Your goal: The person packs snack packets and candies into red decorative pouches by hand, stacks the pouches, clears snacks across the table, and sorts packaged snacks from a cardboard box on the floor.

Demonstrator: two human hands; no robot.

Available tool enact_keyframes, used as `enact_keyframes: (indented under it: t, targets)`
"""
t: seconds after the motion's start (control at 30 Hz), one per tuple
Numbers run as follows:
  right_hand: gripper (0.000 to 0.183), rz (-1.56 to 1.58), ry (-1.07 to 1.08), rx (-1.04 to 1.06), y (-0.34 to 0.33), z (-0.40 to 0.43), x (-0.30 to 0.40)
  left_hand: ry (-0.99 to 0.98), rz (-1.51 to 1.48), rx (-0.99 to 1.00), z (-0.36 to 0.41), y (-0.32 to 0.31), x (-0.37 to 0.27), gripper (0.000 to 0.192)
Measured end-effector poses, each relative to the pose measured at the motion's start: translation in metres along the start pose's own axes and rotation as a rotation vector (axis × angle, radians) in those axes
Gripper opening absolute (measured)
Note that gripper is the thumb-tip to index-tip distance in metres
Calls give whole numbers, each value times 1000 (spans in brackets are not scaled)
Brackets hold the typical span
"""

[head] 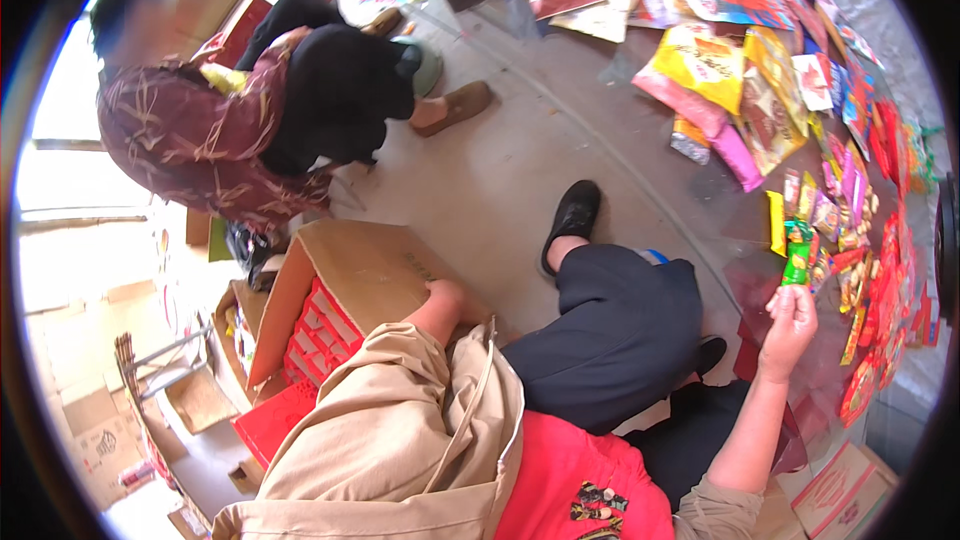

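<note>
My right hand [793, 321] pinches the lower end of a small green snack packet [797, 261] between thumb and fingers. Around it, small wrapped sweets and snacks [829, 210] lie spread over the floor or a low surface, with red packets [887, 277] beyond. At the other side, my left hand [448, 298] rests at the flap of an open cardboard box [375, 255]. Its fingers are partly hidden, and whether they grip the flap is unclear. Inside the box are red patterned packages [322, 337].
A person [217, 120] in a patterned maroon top sits at upper left. Larger snack bags [705, 64] lie along the upper right. A red box [277, 420] stands beside the cardboard box. More cartons [840, 487] are at lower right, and my shoe [574, 217] is on the floor.
</note>
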State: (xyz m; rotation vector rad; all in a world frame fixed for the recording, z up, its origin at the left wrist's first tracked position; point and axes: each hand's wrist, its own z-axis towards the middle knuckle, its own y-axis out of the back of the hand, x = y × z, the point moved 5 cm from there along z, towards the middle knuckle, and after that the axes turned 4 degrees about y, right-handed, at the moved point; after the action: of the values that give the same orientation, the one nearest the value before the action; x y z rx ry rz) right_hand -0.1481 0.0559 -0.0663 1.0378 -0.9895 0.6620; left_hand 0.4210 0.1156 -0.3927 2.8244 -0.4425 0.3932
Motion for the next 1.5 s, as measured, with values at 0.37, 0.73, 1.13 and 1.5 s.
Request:
enact_keyframes:
  t: [0.37, 0.73, 1.13, 1.5]
  targets:
    - [20, 18, 10, -17, 18, 2, -22, -72, -639, -153, -115, -112, 35, 38]
    - [20, 26, 27, -55, 21, 7, -28, -189, -745, -34, -109, -144, 70, 45]
    - [19, -3, 87, -62, 13, 4, -12, 2, -22, 73, -147, -153, 136, 89]
    - [22, -124, 75, -75, 9, 8, -11, -12, -216, 28, -234, -288, 121, 57]
